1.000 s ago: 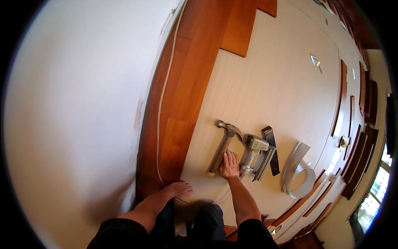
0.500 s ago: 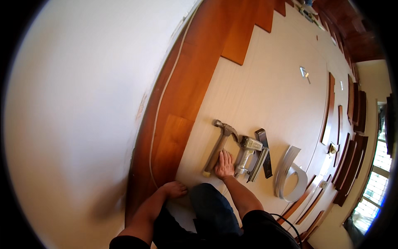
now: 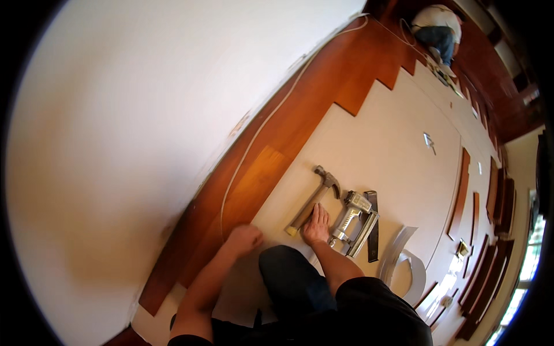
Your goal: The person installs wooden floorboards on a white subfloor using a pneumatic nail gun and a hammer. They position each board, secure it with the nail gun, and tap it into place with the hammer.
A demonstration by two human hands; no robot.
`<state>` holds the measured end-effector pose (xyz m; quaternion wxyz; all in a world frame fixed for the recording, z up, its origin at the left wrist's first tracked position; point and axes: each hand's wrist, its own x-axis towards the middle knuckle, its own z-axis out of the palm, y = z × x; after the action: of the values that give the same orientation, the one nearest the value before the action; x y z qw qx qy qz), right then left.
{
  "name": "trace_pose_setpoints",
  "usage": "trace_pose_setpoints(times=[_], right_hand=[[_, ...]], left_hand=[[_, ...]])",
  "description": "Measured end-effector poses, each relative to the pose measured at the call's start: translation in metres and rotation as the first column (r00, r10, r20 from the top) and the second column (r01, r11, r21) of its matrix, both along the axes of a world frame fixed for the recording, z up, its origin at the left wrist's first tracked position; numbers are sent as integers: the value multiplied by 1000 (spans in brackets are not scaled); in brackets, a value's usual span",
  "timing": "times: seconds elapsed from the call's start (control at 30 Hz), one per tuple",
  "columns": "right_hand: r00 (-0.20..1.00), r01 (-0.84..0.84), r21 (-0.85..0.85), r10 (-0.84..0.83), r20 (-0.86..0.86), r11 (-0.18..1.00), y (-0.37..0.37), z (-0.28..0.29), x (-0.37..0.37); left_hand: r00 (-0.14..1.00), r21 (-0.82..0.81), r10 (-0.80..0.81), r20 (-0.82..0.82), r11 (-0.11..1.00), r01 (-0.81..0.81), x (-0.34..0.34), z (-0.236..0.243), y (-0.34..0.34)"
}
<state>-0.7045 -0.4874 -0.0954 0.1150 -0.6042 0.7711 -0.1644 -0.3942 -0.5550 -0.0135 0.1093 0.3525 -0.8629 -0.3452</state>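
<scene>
My right hand (image 3: 316, 225) lies flat on the pale floor sheet, fingers stretched out against the handle of a claw hammer (image 3: 314, 199). Just right of it rests a silver nail gun (image 3: 353, 222), beside a black flat bar (image 3: 373, 228) that it partly covers. My left hand (image 3: 245, 239) is curled closed above the near edge of the reddish-brown floorboards (image 3: 254, 179); its fingertips are hidden, so I cannot see whether it holds anything. Between my arms a bent knee (image 3: 291, 277) shows.
A pale hose (image 3: 262, 124) runs along the boards beside the white wall (image 3: 127, 150). A curled silvery strip (image 3: 398, 254) lies at right, near loose planks (image 3: 461, 193). A small metal piece (image 3: 428, 140) sits farther off. Another person (image 3: 437, 29) crouches at the far end.
The view has swung, bringing the crouching person into sight. My left hand has lifted and curled closed. My right hand stays flat beside the hammer.
</scene>
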Motion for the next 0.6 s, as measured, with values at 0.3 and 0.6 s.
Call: trace_pose_setpoints(times=[0.3,0.6], right_hand=[[993,9,-59,-16,-120,998,3,-3,-35],[990,-133,-43,130,-60,990,-10,23,-12]], left_hand=[[749,-481,302,-589,614,-626,59,404,83],[657,-603,717,-234,423,-677,100,555,283]])
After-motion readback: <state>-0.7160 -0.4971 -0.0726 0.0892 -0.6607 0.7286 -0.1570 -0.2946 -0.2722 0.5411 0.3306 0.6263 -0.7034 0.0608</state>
